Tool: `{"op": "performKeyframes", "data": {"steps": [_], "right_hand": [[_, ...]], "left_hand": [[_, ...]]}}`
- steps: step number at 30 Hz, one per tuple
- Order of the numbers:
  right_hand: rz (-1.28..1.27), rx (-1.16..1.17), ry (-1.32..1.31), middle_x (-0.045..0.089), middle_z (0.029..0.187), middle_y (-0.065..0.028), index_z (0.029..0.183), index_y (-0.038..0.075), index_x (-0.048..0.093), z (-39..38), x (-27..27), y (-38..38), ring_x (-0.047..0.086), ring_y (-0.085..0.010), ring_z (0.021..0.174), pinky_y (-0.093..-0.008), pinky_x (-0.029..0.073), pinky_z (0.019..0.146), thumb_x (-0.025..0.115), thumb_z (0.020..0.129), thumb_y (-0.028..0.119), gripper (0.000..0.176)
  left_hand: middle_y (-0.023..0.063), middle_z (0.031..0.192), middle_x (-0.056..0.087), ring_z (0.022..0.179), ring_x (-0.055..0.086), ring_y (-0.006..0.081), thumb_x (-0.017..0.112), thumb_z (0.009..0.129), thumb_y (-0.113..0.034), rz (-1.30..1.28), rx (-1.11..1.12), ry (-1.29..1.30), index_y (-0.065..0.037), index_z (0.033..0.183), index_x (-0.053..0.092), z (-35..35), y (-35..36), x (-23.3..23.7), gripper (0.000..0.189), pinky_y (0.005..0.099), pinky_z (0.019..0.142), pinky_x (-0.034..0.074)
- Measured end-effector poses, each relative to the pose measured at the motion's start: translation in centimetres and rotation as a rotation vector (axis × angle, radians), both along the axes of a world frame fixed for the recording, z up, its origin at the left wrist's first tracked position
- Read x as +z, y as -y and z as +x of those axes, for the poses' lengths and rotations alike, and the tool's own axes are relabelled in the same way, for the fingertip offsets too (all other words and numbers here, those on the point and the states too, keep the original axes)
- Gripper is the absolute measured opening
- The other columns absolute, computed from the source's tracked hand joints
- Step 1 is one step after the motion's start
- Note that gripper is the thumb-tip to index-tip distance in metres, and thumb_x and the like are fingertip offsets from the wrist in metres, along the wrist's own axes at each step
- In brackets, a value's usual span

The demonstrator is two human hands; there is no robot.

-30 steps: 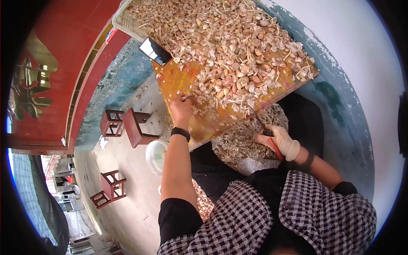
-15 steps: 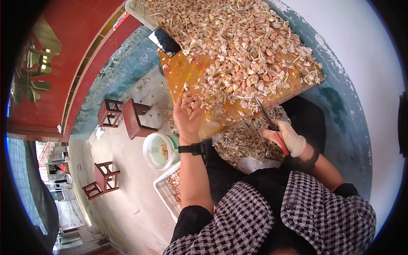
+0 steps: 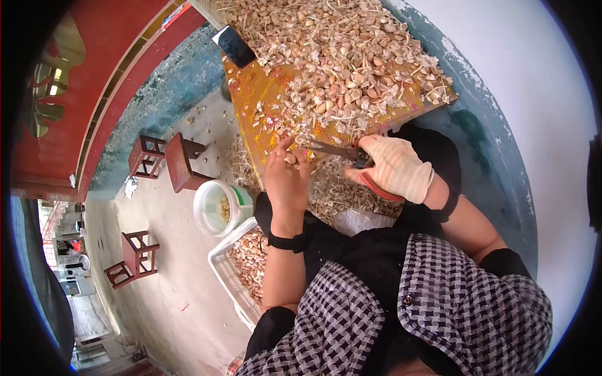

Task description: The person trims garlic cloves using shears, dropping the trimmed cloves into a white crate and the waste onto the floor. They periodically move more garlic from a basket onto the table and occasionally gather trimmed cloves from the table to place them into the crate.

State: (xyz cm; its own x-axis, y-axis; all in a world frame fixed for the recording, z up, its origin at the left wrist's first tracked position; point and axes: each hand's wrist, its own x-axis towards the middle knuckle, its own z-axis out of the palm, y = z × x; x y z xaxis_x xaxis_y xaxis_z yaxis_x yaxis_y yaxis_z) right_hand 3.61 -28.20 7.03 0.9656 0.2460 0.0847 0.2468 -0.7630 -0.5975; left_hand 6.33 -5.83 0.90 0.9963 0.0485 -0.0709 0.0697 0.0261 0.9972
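Observation:
My left hand (image 3: 287,182) is bare, palm up at the near edge of the orange-patterned table (image 3: 251,94), its fingers curled around garlic cloves (image 3: 290,159). To its right, my right hand (image 3: 395,168), in a striped glove, grips scissors (image 3: 335,150) with dark blades and red handles. The blades point left, close to the fingertips of my left hand. Behind both hands a large heap of garlic cloves and skins (image 3: 351,69) covers much of the table. Whether the blades touch a clove cannot be made out.
A phone (image 3: 234,46) lies at the table's left corner. Left of my arm stand a bucket (image 3: 210,208) with some peeled cloves and a white basket (image 3: 221,263) of cloves. Wooden stools (image 3: 180,163) stand on the floor. Dry skins (image 3: 342,191) lie below the table edge.
My right hand has moved left with the scissors, whose blades now point toward my left hand. My left hand's fingers have curled in more. The view has shifted slightly.

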Motion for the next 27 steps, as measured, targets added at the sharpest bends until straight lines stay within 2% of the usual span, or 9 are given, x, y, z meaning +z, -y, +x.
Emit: {"op": "performKeyframes", "data": {"steps": [3,6,7,10,12,14,18,22,27], "right_hand": [[0.018,-0.068,0.083,0.063,0.081,-0.0184,0.093,0.001,0.061,-1.3,-1.3,-1.2,0.063,-0.0363,0.079,-0.0427,0.05,0.071,0.074,0.076,0.041,0.045],[0.114,-0.089,-0.068,0.065,0.088,-0.02,0.098,0.002,0.063,-1.4,0.7,-2.6,0.064,-0.0375,0.085,-0.043,0.051,0.076,0.069,0.078,0.043,0.046],[0.213,-0.063,0.07,0.065,0.086,-0.0211,0.098,0.002,0.063,-1.0,-0.7,-3.1,0.064,-0.0383,0.084,-0.0439,0.051,0.074,0.07,0.077,0.038,0.043],[0.171,0.019,0.072,0.065,0.084,-0.0213,0.096,0.001,0.063,-0.4,-1.3,-2.6,0.064,-0.0384,0.083,-0.0442,0.051,0.071,0.071,0.076,0.034,0.039],[0.3,0.027,-0.037,0.064,0.08,-0.022,0.093,0.0,0.064,0.0,-1.1,-2.1,0.064,-0.0389,0.081,-0.0432,0.05,0.07,0.072,0.074,0.034,0.039],[0.345,0.037,-0.107,0.064,0.08,-0.0225,0.091,0.0,0.064,0.6,-1.4,-1.6,0.064,-0.0387,0.08,-0.0426,0.05,0.069,0.072,0.073,0.035,0.04],[0.345,-0.016,-0.143,0.065,0.081,-0.0228,0.092,-0.001,0.064,0.5,-0.3,-0.3,0.064,-0.0393,0.081,-0.0436,0.05,0.072,0.071,0.075,0.046,0.051],[-0.035,-0.036,-0.115,0.065,0.083,-0.0192,0.089,0.001,0.063,-2.3,1.0,2.1,0.064,-0.0372,0.083,-0.0428,0.051,0.073,0.067,0.077,0.052,0.053],[-0.152,-0.045,-0.036,0.065,0.085,-0.0173,0.091,0.001,0.063,-4.1,-0.2,2.8,0.064,-0.0365,0.082,-0.0433,0.051,0.074,0.065,0.08,0.053,0.053]], "left_hand": [[0.0023,0.078,0.056,0.065,0.05,0.0063,0.046,0.1,-0.017,-0.613,0.088,-0.212,-0.004,0.115,0.056,-1.8,1.9,2.2,0.022,0.0213,0.057,0.044],[0.0015,0.073,0.054,0.049,0.044,0.0069,0.04,0.102,-0.02,-0.536,0.222,-0.287,-0.003,0.111,0.055,-2.9,5.2,2.9,0.025,0.019,0.038,0.027],[-0.0006,0.073,0.055,0.05,0.045,0.0057,0.038,0.102,-0.018,-0.538,0.119,-0.264,-0.005,0.109,0.056,-3.6,5.4,2.7,0.023,0.0185,0.041,0.032],[0.0004,0.079,0.058,0.055,0.048,0.0055,0.037,0.102,-0.017,-0.431,0.109,-0.205,-0.005,0.109,0.056,-4.4,6.9,2.7,0.023,0.0182,0.044,0.033],[0.0021,0.085,0.06,0.062,0.05,0.0061,0.039,0.103,-0.017,-0.349,0.036,-0.138,-0.004,0.111,0.055,-4.7,6.7,2.2,0.022,0.0178,0.047,0.034],[0.0036,0.089,0.061,0.066,0.052,0.0071,0.041,0.103,-0.019,-0.533,-0.017,-0.277,-0.003,0.113,0.054,-4.9,5.9,3.1,0.023,0.0175,0.047,0.034],[0.0024,0.085,0.06,0.067,0.052,0.0075,0.05,0.1,-0.015,-0.567,-0.036,-0.184,-0.004,0.113,0.053,-5.0,5.6,2.4,0.018,0.0164,0.05,0.035],[0.0045,0.085,0.059,0.07,0.055,0.0088,0.054,0.097,-0.009,-0.532,0.044,-0.037,-0.005,0.111,0.051,-4.6,5.7,2.8,0.015,0.0168,0.054,0.04],[0.0053,0.079,0.06,0.062,0.053,0.0076,0.054,0.098,-0.011,-0.351,-0.014,0.051,-0.007,0.109,0.049,-4.8,6.1,2.0,0.013,0.0166,0.049,0.037]]}}
